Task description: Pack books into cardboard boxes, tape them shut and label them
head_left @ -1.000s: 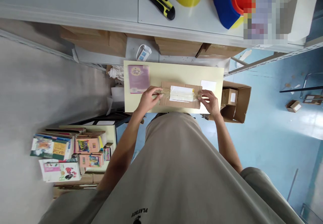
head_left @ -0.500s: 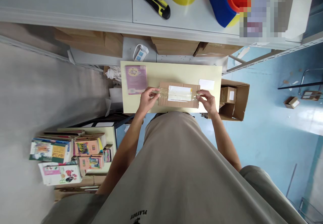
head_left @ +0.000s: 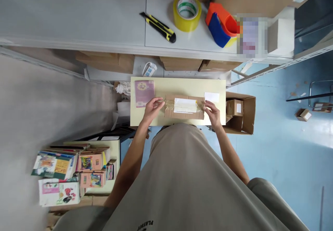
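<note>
A flat cardboard package point(head_left: 170, 114) lies on the cream tabletop in front of me, with a white label point(head_left: 185, 105) on top and clear tape point(head_left: 169, 105) running over both ends. My left hand point(head_left: 153, 109) is at its left end, fingers stretched out and fingertips by the taped edge. At the opposite end, my right hand point(head_left: 212, 112) has its thumb and fingers closed on the taped edge. The undersides of the package ends are hidden. A purple booklet point(head_left: 144, 94) lies left of the package, and a white paper slip point(head_left: 211, 97) lies behind its right end.
On the shelf point(head_left: 104, 26) ahead are a box cutter point(head_left: 159, 28), a yellow tape roll point(head_left: 187, 13) and a tape dispenser point(head_left: 222, 24). An open carton point(head_left: 248, 114) stands right of the table point(head_left: 179, 85). Stacked books point(head_left: 56, 163) are at lower left.
The view has tilted up, showing more of the shelf. My left fingers have loosened from a pinch at the package's left end. My right hand stays at the right end.
</note>
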Motion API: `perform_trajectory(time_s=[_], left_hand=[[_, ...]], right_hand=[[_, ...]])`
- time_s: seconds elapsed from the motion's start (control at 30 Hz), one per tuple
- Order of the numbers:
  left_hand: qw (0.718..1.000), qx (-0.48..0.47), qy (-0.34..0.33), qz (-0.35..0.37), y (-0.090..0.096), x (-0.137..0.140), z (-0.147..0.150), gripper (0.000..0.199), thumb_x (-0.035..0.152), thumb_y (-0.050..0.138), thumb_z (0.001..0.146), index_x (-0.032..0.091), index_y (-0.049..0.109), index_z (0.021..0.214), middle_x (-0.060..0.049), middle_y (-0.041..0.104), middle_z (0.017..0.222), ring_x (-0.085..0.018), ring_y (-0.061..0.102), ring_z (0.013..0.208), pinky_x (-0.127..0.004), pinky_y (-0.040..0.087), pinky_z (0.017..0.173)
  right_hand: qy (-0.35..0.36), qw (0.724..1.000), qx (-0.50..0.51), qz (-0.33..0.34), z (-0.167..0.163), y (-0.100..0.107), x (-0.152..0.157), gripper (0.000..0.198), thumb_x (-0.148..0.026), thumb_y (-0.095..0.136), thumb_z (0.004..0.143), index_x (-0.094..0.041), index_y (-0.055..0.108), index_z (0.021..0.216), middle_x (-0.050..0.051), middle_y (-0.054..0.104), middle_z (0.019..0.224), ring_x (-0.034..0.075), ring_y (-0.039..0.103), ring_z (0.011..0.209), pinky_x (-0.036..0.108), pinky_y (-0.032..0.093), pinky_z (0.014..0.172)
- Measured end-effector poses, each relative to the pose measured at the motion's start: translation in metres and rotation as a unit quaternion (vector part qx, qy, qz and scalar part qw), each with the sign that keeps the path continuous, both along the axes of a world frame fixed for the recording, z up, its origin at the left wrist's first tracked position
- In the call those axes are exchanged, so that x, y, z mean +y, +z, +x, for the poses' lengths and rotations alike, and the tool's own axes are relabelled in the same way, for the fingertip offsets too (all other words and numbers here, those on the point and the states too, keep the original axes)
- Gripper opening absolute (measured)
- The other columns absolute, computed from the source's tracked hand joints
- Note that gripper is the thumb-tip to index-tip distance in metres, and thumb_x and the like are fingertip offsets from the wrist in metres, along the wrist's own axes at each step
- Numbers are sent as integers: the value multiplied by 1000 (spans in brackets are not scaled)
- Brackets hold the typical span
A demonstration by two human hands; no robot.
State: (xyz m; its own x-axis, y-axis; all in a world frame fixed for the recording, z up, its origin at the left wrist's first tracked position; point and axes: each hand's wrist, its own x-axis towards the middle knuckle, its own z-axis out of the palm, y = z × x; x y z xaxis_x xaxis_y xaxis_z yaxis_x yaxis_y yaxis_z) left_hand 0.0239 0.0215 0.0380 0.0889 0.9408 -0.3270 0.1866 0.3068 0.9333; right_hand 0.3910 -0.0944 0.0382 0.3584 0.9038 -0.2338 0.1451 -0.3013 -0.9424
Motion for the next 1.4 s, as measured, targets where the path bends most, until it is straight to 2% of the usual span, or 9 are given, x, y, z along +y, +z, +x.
perform_trajectory(time_s=[0.17, 0.37, 0.53, 0.7, 0.87, 1.0, 1.13, 1.27, 1.4], left_hand=[[990, 23, -28, 139, 60, 42, 19, 54, 72, 84, 96, 23, 78, 119, -13, 86, 127, -24, 82, 110, -43, 70, 109], [954, -34, -102, 280, 141, 109, 98, 52, 65, 78, 107, 22, 81, 136, -14, 87, 134, -27, 84, 119, -45, 68, 114], [935, -87, -142, 313, 166, 148, 170, 55, 64, 77, 108, 21, 79, 142, -16, 88, 138, -28, 85, 117, -45, 68, 112], [933, -115, -172, 296, 159, 150, 196, 52, 56, 80, 105, 19, 79, 142, -17, 88, 138, -29, 85, 118, -46, 69, 110], [949, -128, -155, 244, 134, 118, 173, 49, 56, 81, 105, 21, 80, 138, -16, 88, 136, -29, 85, 121, -46, 69, 113], [966, -136, -109, 189, 108, 73, 146, 49, 59, 81, 105, 22, 78, 137, -16, 87, 136, -27, 84, 120, -47, 68, 115], [975, -159, -60, 140, 89, 26, 130, 50, 66, 84, 102, 24, 75, 129, -13, 85, 135, -26, 83, 119, -45, 71, 110], [980, -173, -26, 90, 71, -10, 113, 59, 77, 90, 95, 25, 70, 116, -11, 83, 124, -26, 84, 114, -44, 73, 105], [984, -173, -9, 50, 62, -30, 88, 61, 80, 89, 94, 24, 72, 114, -10, 85, 119, -28, 85, 110, -45, 74, 103]], right_hand=[[10, 987, -130, 95, 14, 59, 41, 56, -79, 79, 104, -33, 86, 134, 17, 76, 162, 40, 73, 153, 66, 66, 122], [46, 919, -308, 243, 41, 131, 166, 60, -65, 70, 112, -28, 67, 160, 21, 72, 163, 43, 63, 160, 72, 48, 139], [53, 892, -428, 135, 48, 156, 269, 56, -52, 69, 112, -19, 63, 157, 28, 72, 159, 51, 61, 158, 78, 48, 134], [66, 863, -501, 5, 39, 157, 314, 43, -28, 64, 112, -5, 65, 149, 34, 81, 143, 47, 69, 149, 71, 41, 137], [47, 870, -490, 17, 35, 148, 287, 46, -41, 54, 122, -9, 61, 154, 31, 82, 140, 45, 73, 145, 69, 42, 137], [45, 914, -398, 62, 20, 128, 212, 54, -60, 48, 123, -20, 55, 159, 25, 79, 143, 44, 75, 138, 71, 53, 129], [77, 972, -196, 102, -22, 105, 129, 61, -86, 58, 113, -31, 58, 140, 15, 79, 129, 36, 78, 121, 56, 66, 113], [99, 993, -22, 62, -75, 89, 80, 70, -96, 69, 101, -32, 56, 128, 9, 79, 122, 30, 78, 113, 51, 68, 108], [113, 993, -3, 22, -104, 85, 66, 70, -96, 72, 99, -34, 55, 125, 6, 79, 116, 28, 77, 108, 48, 68, 103]])
